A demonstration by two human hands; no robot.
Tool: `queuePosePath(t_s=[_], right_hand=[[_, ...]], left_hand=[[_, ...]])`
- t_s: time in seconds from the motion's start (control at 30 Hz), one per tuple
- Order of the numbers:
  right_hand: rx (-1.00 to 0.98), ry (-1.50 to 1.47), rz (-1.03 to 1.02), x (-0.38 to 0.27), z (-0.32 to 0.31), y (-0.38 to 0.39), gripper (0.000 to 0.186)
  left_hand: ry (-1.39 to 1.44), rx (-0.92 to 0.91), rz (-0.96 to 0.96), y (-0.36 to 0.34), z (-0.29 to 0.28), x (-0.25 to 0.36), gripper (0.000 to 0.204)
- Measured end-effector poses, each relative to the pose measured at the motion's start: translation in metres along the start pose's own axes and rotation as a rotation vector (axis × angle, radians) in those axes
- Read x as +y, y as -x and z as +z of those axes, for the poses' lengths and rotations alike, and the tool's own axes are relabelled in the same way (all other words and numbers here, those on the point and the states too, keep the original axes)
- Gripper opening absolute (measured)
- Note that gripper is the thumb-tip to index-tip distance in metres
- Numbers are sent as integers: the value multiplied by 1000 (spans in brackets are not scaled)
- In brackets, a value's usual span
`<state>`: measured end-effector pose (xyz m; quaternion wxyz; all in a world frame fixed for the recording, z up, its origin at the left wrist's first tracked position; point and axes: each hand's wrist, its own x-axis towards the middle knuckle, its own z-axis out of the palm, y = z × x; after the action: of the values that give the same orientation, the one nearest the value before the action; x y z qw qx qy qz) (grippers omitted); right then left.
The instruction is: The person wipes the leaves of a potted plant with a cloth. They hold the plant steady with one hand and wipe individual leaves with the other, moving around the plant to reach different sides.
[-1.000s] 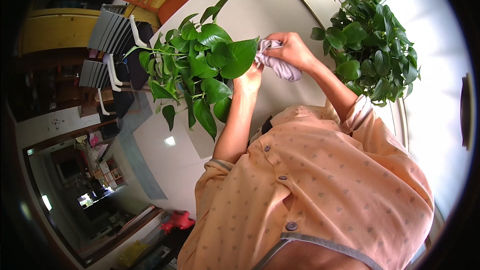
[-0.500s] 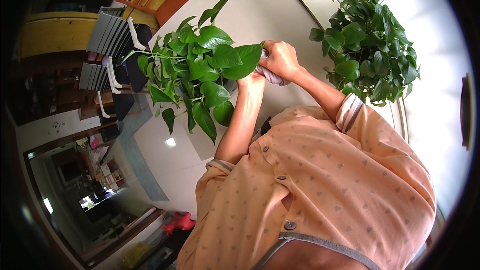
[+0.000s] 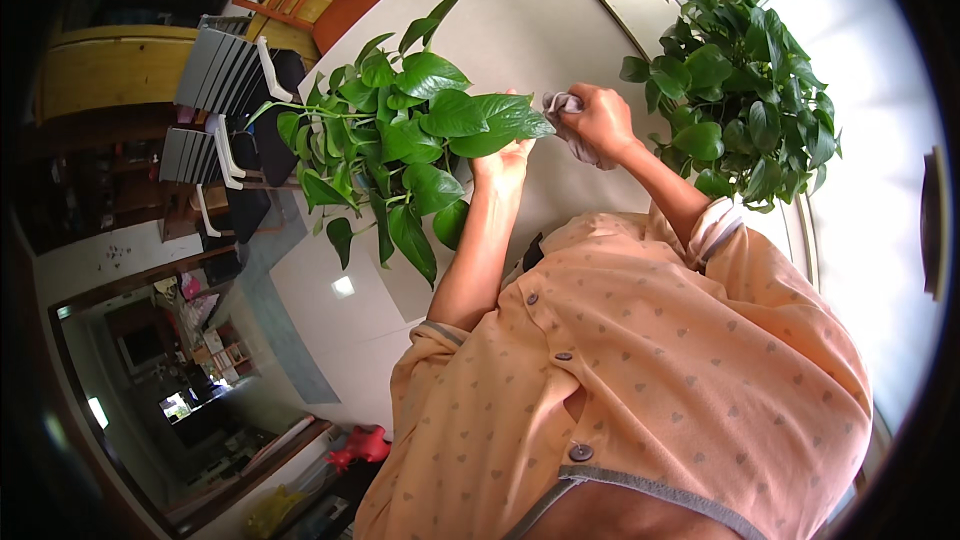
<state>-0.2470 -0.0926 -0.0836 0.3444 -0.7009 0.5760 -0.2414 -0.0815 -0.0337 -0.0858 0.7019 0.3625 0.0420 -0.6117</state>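
A leafy green plant (image 3: pixel 400 140) with broad glossy leaves stands on the pale table (image 3: pixel 540 20). My left hand (image 3: pixel 500 160) is palm up beneath its rightmost large leaf (image 3: pixel 505 125), touching it; the leaf hides much of the fingers, whose visible parts look stretched out. Just right of that leaf's tip, my right hand (image 3: pixel 600 130) is closed on a crumpled pale lilac-grey cloth (image 3: pixel 565 110), part of which hangs below the fingers.
A second bushy plant (image 3: pixel 740 90) is at the right, beside a bright frosted window (image 3: pixel 870 220). Chairs (image 3: pixel 220 70) and an orange wooden chair (image 3: pixel 340 20) line the left side. A tiled floor (image 3: pixel 300 290) and a red object (image 3: pixel 360 445) lie lower left.
My right hand and the cloth have moved right, off the leaf where they met my left hand half a second ago. The leaf's tip now points further right and lower than a second ago.
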Motion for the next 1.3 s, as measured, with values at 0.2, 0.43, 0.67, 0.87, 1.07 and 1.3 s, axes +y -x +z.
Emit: queuePosePath(t_s=[0.2,0.43,0.67,0.87,1.07,1.3], right_hand=[[21,-124,68,-5,-22,-6,29],[-171,-178,-119,-35,-26,1,31],[-213,41,-317,-31,-13,14,32],[-170,89,-126,-18,-35,3,32],[-102,-223,-144,-38,-52,-22,26],[-192,-413,-334,-91,-46,-39,29]], left_hand=[[21,3,-69,-1,-5,-3,35],[-45,-10,-82,-1,-4,-9,34],[-87,-117,-6,3,-3,-14,31],[-296,4,-84,9,-36,-9,33],[-876,-53,71,76,-9,-3,43],[-802,10,636,101,68,72,23]])
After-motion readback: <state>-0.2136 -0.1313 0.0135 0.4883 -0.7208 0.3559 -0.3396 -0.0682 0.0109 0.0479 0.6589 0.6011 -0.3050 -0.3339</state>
